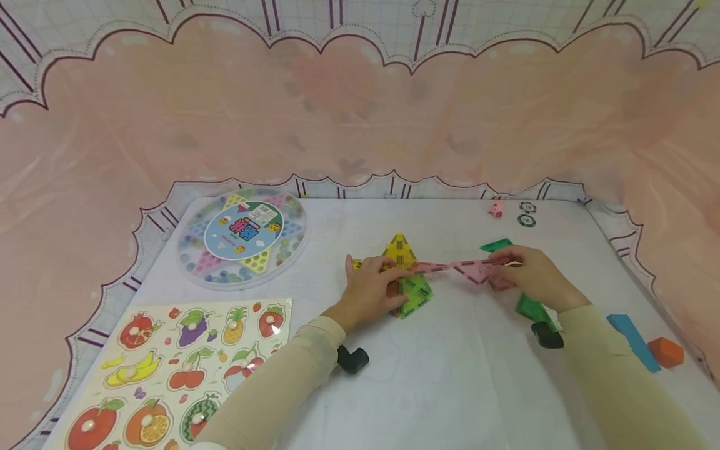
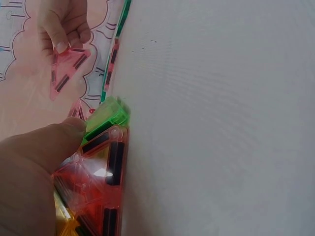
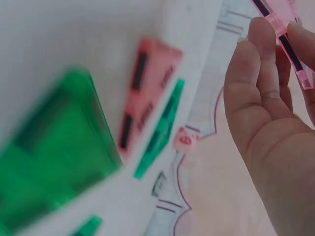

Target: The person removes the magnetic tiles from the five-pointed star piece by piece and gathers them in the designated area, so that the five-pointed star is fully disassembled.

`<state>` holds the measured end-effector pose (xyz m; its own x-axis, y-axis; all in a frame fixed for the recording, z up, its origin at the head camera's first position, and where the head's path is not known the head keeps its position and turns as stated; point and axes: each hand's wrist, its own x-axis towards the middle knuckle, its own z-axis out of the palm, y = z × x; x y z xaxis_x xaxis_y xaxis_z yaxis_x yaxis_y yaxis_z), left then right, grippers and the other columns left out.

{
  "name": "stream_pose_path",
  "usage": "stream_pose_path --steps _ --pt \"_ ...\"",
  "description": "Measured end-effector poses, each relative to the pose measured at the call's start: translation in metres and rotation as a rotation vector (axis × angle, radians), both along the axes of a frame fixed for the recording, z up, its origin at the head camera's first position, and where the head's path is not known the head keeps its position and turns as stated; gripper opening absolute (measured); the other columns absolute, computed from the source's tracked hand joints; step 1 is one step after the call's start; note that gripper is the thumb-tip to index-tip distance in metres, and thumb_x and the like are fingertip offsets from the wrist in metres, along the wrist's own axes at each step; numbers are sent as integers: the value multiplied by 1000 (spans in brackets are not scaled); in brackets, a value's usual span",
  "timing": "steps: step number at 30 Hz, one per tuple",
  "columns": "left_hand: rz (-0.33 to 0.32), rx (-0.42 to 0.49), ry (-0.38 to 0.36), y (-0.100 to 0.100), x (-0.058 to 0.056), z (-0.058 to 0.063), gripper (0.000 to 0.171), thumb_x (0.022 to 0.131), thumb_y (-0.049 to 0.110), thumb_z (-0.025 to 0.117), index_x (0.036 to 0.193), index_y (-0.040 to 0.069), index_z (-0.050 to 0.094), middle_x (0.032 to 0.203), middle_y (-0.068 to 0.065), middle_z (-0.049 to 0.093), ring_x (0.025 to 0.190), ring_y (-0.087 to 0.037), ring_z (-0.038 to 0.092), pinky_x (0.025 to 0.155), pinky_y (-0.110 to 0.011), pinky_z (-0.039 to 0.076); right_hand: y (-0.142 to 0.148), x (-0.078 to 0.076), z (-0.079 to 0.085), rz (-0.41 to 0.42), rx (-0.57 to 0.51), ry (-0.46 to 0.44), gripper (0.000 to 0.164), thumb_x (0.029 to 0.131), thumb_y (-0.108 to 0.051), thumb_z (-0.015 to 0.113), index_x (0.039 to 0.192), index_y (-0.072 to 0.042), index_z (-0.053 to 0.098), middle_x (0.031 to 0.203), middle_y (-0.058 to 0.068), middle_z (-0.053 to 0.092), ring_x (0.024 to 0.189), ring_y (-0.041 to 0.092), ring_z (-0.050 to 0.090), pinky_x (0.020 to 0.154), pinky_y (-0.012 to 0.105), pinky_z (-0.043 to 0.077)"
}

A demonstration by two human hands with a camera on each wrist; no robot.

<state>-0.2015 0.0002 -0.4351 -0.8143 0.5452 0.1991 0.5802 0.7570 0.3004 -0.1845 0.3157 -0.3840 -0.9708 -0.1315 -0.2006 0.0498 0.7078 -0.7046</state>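
My left hand (image 1: 371,287) holds a cluster of see-through magnetic tiles. Its yellow triangle (image 1: 400,253) stands up at the back, and a lime-green tile (image 1: 415,295) sits in front. In the left wrist view, the thumb presses near that lime-green tile (image 2: 107,118), above red-pink tiles (image 2: 101,169). A pink tile (image 1: 430,267) sticks out rightward from the cluster. My right hand (image 1: 531,275) pinches a pink triangular tile (image 1: 474,271) by one end, raised above the table in the left wrist view. Whether the two pink tips touch, I cannot tell.
Around the right hand lie green tiles (image 1: 531,307) and a pink tile (image 3: 147,83). A fruit peg puzzle (image 1: 132,312) and a round marble game (image 1: 188,275) occupy the left. Blue (image 1: 634,342) and orange blocks (image 1: 666,352) lie right; a pig figure (image 1: 495,209) stands behind.
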Motion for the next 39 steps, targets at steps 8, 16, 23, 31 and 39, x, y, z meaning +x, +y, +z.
stream_pose_path --steps 8,16,23,31,39 --pt "2 7 -1 -1 0 0 47 78 51 61 122 38 52 124 -1 42 115 -21 35 92 -66 -2 11 -24 20 24 9 25 51 83 -43 58 118 -8 48 106 12 57 96 29 53 82 44 41" --pt "-3 -14 -7 0 0 1 45 78 52 59 122 40 51 123 1 42 115 -19 34 92 -66 -2 4 -58 28 -2 78 71 48 83 -40 61 114 -7 47 106 13 56 95 28 52 82 44 39" --pt "5 -19 -15 -1 0 0 46 79 52 59 122 41 51 123 2 42 115 -19 34 92 -65 -3 -7 -81 25 31 83 30 42 85 -34 60 116 -6 49 110 15 56 93 28 57 81 46 42" --pt "-4 -18 22 -2 -1 -2 47 79 53 58 123 40 50 122 2 42 114 -19 35 92 -66 -1 -14 -96 15 65 70 -29 39 87 -27 58 117 -3 49 107 16 58 92 26 58 81 44 42" --pt "6 -29 15 -3 1 -1 47 79 53 58 123 40 51 123 3 42 114 -18 35 93 -66 0 -14 -109 2 80 116 -44 45 87 -22 57 126 -3 45 114 20 52 96 29 55 81 43 43"
